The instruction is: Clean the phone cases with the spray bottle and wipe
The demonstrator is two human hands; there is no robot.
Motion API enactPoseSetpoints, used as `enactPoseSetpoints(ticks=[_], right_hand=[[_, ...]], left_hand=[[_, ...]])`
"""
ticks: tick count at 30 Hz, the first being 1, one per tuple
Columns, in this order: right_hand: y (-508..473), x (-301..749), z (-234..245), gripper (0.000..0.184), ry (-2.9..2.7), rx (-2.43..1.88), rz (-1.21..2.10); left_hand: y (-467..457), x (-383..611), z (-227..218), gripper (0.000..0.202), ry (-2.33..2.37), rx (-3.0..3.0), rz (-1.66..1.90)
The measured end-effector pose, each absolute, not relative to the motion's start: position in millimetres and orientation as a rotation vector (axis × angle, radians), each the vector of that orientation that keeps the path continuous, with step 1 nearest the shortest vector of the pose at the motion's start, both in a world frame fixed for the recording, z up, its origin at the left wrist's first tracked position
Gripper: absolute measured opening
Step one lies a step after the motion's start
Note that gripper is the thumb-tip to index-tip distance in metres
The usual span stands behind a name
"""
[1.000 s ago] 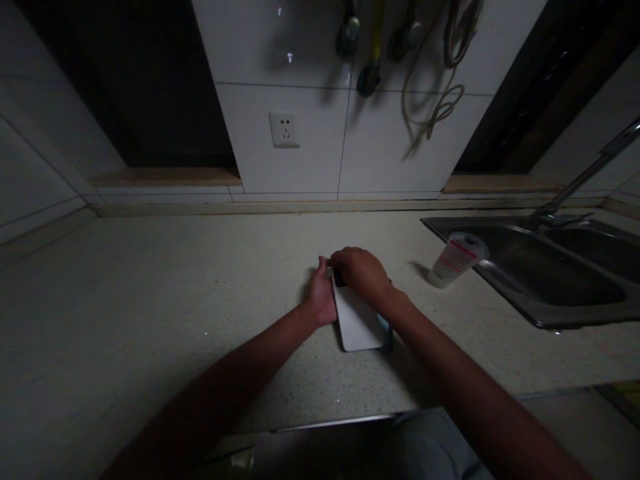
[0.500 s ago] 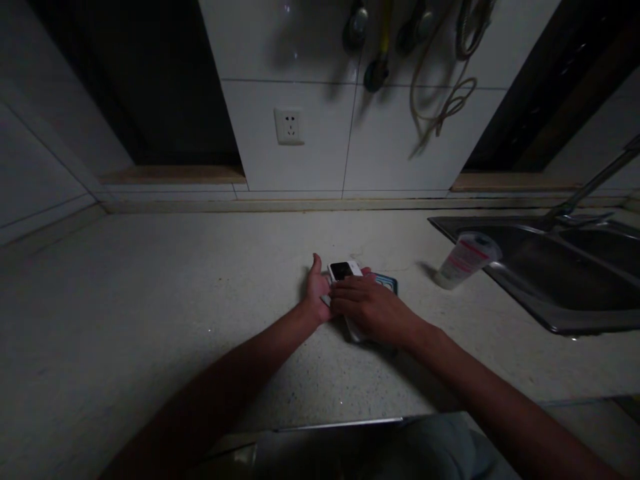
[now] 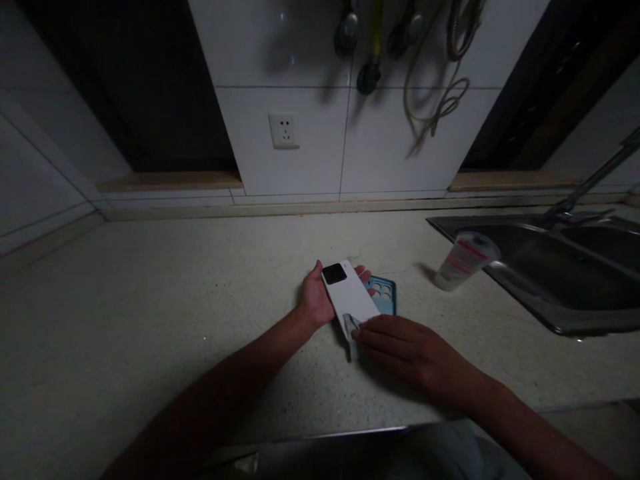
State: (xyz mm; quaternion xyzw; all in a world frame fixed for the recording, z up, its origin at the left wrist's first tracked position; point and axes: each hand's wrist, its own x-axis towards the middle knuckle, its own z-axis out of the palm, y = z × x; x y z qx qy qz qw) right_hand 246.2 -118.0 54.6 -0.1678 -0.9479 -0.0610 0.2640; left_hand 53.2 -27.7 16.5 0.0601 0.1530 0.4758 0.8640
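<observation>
A white smartphone (image 3: 349, 296) is held back-up and tilted above the speckled desk (image 3: 150, 333), its black camera module (image 3: 334, 273) pointing away from the person. It is cradled by the left hand (image 3: 316, 298), whose grip is closed around the phone, with the thumb along one long edge and fingertips (image 3: 366, 273) showing past the other. The right hand (image 3: 405, 350) is laid low over the phone's near end, its fingers extended, and a small grey scrap (image 3: 351, 326) is touched by the fingertips; whether it is pinched cannot be told. A blue phone case (image 3: 383, 296) with camera holes lies just beside the phone, partly beneath it. A white-and-red tube (image 3: 465, 261) stands near a steel sink (image 3: 565, 280), and a wall socket (image 3: 283, 131) is set in the tiles above.
</observation>
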Motion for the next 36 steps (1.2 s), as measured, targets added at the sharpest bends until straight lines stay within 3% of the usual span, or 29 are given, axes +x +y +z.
enactPoseSetpoints(ticks=[7, 13, 21, 26, 36], right_hand=[[-101.2, 267.0, 31.2, 0.035, -2.373, -0.448, -0.019], [-97.3, 266.8, 29.6, 0.031, -2.183, -0.587, 0.145], [-89.2, 244.9, 31.3, 0.020, -1.800, -0.942, 0.703], [-71.1, 216.9, 43.5, 0.025, -1.526, -1.144, 0.938], [-55.6, 196.8, 43.5, 0.028, -1.574, -1.319, 0.741]], left_hand=[[-28.6, 54.4, 17.5, 0.076, 0.326, 0.124, 1.003], [-27.2, 54.5, 18.6, 0.073, 0.366, 0.106, 1.054], [-26.4, 50.9, 19.2, 0.061, 0.399, 0.135, 0.979], [-26.1, 50.4, 24.6, 0.055, 0.449, 0.127, 0.996], [-26.8, 51.5, 30.3, 0.055, 0.588, 0.102, 1.098]])
